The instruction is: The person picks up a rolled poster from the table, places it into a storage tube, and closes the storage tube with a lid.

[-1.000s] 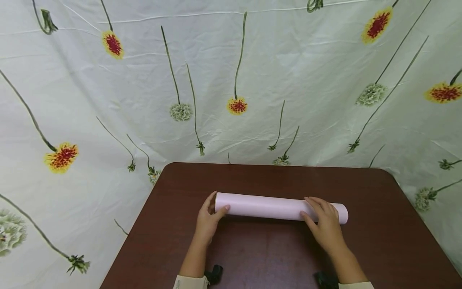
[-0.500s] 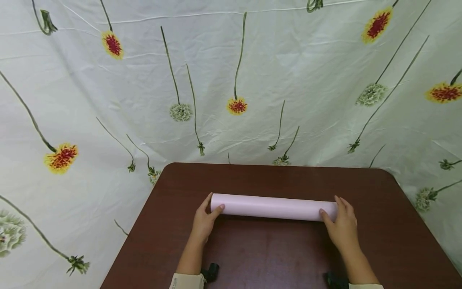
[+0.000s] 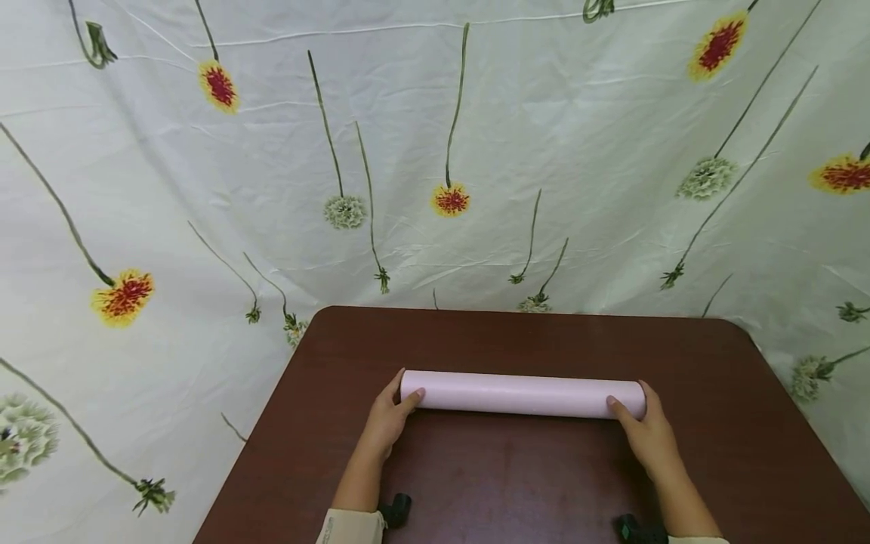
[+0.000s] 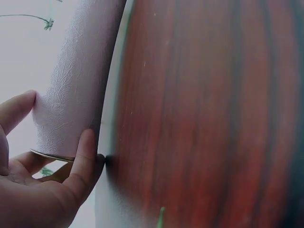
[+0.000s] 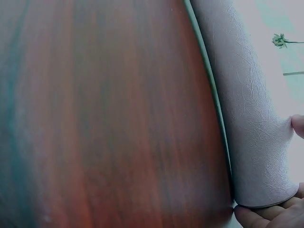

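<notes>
1. A pale pink roll lay on its side across the brown table, well in from the table's far edge, which met a flowered cloth backdrop.
2. The left hand cupped the roll's left end — thumb on the near side, fingers curled round the far side, the rim resting against the palm.
3. The right hand held the roll's right end the same way, thumb in front and a fingertip pressed to the textured wrap.
4. Judging from this, the grip looked sound for keeping the roll square to the table's near edge — equal pressure at both ends would stop it skewing or telescoping, and a light pinch would spare the embossed surface.
</notes>
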Motion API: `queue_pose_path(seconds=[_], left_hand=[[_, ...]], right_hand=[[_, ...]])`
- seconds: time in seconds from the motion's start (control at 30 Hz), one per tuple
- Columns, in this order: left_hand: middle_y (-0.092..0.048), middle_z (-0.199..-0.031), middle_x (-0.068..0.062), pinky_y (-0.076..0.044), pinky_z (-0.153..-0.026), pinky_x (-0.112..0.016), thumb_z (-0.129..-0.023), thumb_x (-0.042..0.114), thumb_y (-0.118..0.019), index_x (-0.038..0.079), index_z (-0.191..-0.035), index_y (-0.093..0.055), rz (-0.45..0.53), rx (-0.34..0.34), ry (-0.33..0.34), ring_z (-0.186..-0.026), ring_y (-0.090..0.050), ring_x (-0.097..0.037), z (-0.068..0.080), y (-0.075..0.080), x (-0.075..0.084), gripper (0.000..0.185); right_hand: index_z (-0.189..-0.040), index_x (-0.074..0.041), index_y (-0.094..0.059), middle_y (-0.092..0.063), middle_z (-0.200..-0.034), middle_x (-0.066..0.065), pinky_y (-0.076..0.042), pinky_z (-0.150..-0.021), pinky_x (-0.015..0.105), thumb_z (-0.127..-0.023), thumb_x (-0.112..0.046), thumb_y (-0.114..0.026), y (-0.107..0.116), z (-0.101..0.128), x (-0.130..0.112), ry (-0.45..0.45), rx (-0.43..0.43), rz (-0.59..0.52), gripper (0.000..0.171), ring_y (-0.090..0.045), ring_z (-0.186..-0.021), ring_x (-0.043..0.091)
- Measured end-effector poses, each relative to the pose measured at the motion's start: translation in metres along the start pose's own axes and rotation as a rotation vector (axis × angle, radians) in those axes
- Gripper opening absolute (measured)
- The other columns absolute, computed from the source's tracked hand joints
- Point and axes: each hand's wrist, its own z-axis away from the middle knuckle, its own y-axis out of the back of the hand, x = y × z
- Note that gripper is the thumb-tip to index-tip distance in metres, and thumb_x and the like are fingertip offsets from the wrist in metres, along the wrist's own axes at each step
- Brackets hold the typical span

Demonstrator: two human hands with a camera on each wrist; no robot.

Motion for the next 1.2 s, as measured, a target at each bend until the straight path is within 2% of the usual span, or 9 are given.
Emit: queue_pose_path(seconds=[0.07,0.1,0.2,0.3,0.53,0.9,1.2], left_hand=[[-0.036,-0.160,-0.022,-0.044,-0.109,-0.054,-0.096,0.042,-0.068,0.019,-0.161,-0.029,-0.021,-0.009,0.003,-0.116,-0.064,-0.035,-0.001,-0.001,0.001,0.080],[-0.035,-0.161,-0.022,-0.041,-0.111,-0.056,-0.095,0.042,-0.068,0.019,-0.161,-0.029,-0.030,-0.009,0.005,-0.123,-0.061,-0.037,-0.002,-0.001,0.001,0.080],[-0.032,-0.163,-0.021,-0.031,-0.117,-0.061,-0.094,0.040,-0.071,0.019,-0.161,-0.027,-0.046,-0.019,0.000,-0.142,-0.043,-0.042,-0.003,-0.001,0.001,0.084],[-0.030,-0.164,-0.019,-0.020,-0.122,-0.063,-0.092,0.038,-0.073,0.018,-0.162,-0.026,-0.063,-0.026,-0.005,-0.153,-0.023,-0.041,-0.005,0.000,0.001,0.087],[-0.029,-0.164,-0.020,-0.019,-0.121,-0.065,-0.093,0.041,-0.072,0.020,-0.163,-0.022,-0.104,-0.060,0.005,-0.153,-0.022,-0.042,-0.009,0.002,-0.001,0.089],[-0.025,-0.167,-0.016,-0.019,-0.120,-0.067,-0.092,0.047,-0.071,0.027,-0.163,-0.017,-0.140,-0.097,0.048,-0.154,-0.020,-0.042,-0.013,0.006,-0.002,0.092],[-0.025,-0.166,-0.018,-0.019,-0.119,-0.068,-0.093,0.048,-0.070,0.026,-0.164,-0.016,-0.140,-0.105,0.032,-0.154,-0.020,-0.043,-0.014,0.005,-0.002,0.092]], right_hand=[[-0.162,-0.011,0.008,-0.010,-0.165,0.033,-0.027,-0.115,0.067,-0.099,-0.061,-0.051,0.001,0.000,0.001,0.000,-0.006,0.006,0.100,-0.019,-0.149,0.055],[-0.162,-0.011,0.008,-0.011,-0.164,0.034,-0.028,-0.114,0.068,-0.099,-0.061,-0.050,0.001,0.000,0.002,0.002,-0.008,0.014,0.100,-0.020,-0.148,0.056],[-0.162,-0.010,0.008,-0.014,-0.163,0.035,-0.028,-0.113,0.068,-0.099,-0.061,-0.049,0.002,0.000,0.002,0.015,-0.014,0.042,0.098,-0.022,-0.147,0.056],[-0.162,-0.009,0.005,-0.019,-0.161,0.037,-0.029,-0.112,0.068,-0.100,-0.059,-0.047,0.002,0.001,0.002,0.032,-0.009,0.081,0.095,-0.026,-0.145,0.057],[-0.162,-0.006,0.001,-0.027,-0.155,0.041,-0.031,-0.110,0.069,-0.103,-0.056,-0.045,0.003,0.001,0.002,0.067,-0.003,0.146,0.090,-0.033,-0.140,0.059],[-0.162,-0.005,0.003,-0.024,-0.157,0.041,-0.030,-0.112,0.069,-0.102,-0.057,-0.046,0.004,0.000,0.003,0.063,-0.019,0.167,0.093,-0.030,-0.141,0.059],[-0.162,-0.006,0.002,-0.025,-0.157,0.040,-0.030,-0.111,0.069,-0.102,-0.058,-0.046,0.005,0.002,0.002,0.062,-0.010,0.162,0.093,-0.031,-0.141,0.059]])
